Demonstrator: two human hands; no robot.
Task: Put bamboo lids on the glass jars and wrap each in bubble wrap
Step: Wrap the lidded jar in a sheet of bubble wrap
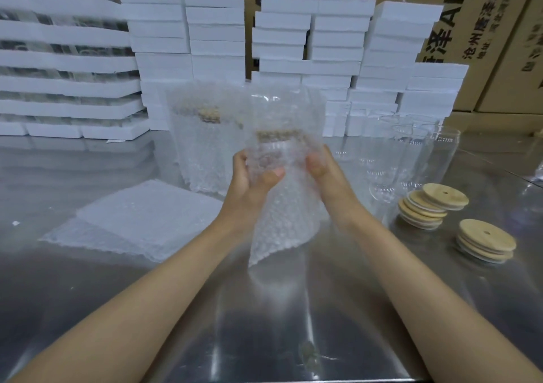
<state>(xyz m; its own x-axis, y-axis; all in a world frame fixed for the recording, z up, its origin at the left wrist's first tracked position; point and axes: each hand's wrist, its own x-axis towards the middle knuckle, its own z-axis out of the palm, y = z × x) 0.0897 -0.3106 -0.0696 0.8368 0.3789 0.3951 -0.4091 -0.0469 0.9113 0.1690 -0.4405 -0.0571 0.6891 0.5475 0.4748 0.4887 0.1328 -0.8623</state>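
Fingers curled round a glass jar swathed in bubble wrap: left hand gripping its left side, thumb pressed on the front; right hand clasping its right side. Held above the steel surface, lid end up, bamboo lid dimly visible through the plastic, loose tail of wrap hanging below.

Well left of the jar, flat on the surface, a pile of bubble-wrap sheets. Just behind and left of the jar, wrapped jars standing, lids blurred through the film. Right of the jar, bare jars clustered, unlidded. Nearer than those, a leaning lid stack; further right of the jar, a second lid stack. Behind the jar, white foam boxes piled high, cardboard cartons beyond.
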